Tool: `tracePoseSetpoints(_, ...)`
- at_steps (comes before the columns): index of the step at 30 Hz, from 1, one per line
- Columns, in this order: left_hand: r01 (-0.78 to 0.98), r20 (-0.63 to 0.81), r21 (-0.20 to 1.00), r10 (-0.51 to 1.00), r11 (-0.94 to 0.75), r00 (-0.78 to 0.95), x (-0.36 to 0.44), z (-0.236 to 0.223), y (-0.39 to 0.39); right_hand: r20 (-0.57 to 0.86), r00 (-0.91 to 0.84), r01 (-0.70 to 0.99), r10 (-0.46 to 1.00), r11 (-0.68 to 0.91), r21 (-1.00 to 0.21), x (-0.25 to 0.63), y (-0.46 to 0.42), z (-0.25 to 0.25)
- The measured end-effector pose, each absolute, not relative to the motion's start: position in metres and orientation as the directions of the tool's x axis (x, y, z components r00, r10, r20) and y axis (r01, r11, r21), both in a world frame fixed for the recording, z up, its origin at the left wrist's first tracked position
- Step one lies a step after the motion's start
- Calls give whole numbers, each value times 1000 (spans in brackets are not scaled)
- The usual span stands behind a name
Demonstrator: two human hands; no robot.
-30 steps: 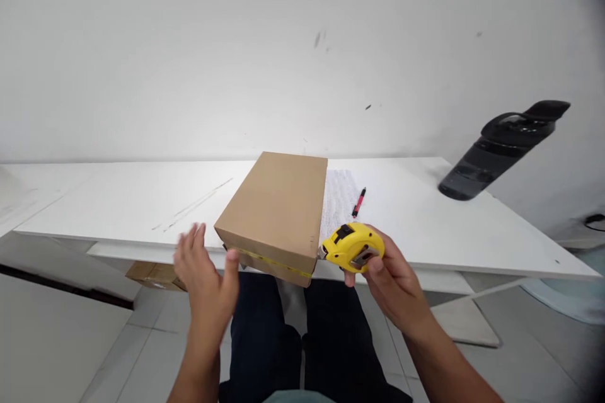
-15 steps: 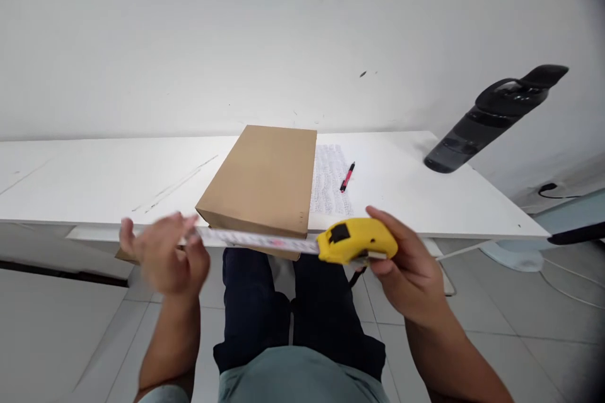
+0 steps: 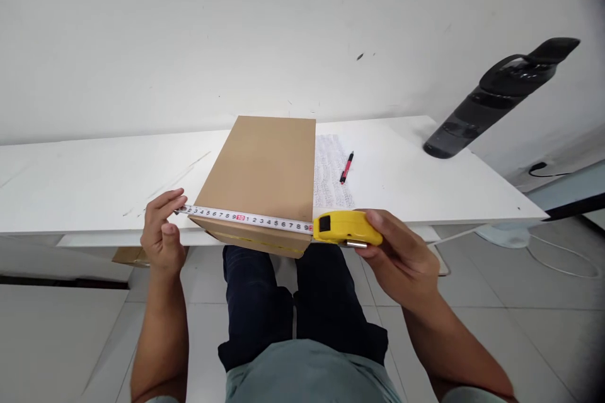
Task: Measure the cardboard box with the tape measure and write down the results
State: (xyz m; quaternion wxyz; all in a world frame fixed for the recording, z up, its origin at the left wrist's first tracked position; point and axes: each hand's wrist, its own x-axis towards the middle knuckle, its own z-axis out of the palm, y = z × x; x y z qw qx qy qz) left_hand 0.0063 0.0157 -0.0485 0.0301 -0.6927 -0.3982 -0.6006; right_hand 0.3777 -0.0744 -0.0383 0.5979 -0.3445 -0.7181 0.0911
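Observation:
A brown cardboard box (image 3: pixel 265 167) sits on the white table (image 3: pixel 94 182), its near edge hanging slightly over the front. My right hand (image 3: pixel 401 258) grips a yellow tape measure (image 3: pixel 347 228) at the box's near right corner. The white blade (image 3: pixel 246 219) is stretched along the box's near top edge. My left hand (image 3: pixel 163 233) pinches the blade's end just left of the box's near left corner.
A printed sheet (image 3: pixel 331 170) with a red and black pen (image 3: pixel 346 167) on it lies right of the box. A dark bottle (image 3: pixel 496 101) stands at the table's far right. Another cardboard piece (image 3: pixel 130 256) shows under the table. My legs are below the table edge.
The blade was drawn out leftward by my left hand, which now pinches its end. The tape now lies level along the box's near top edge instead of its front face.

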Motion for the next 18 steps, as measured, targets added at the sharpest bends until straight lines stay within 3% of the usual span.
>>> tracePoseSetpoints(4,569,870,371,489,-734,63,21,-53,8,808,15,379,589,745,-549,373,-73,-42)
tracePoseSetpoints(10,578,859,389,509,-717,52,25,-54,7,782,76,364,619,713,-600,372,-76,-47)
tracePoseSetpoints(18,639,851,451,516,-623,-98,34,-50,16,739,112,358,664,667,-653,373,-55,-49)
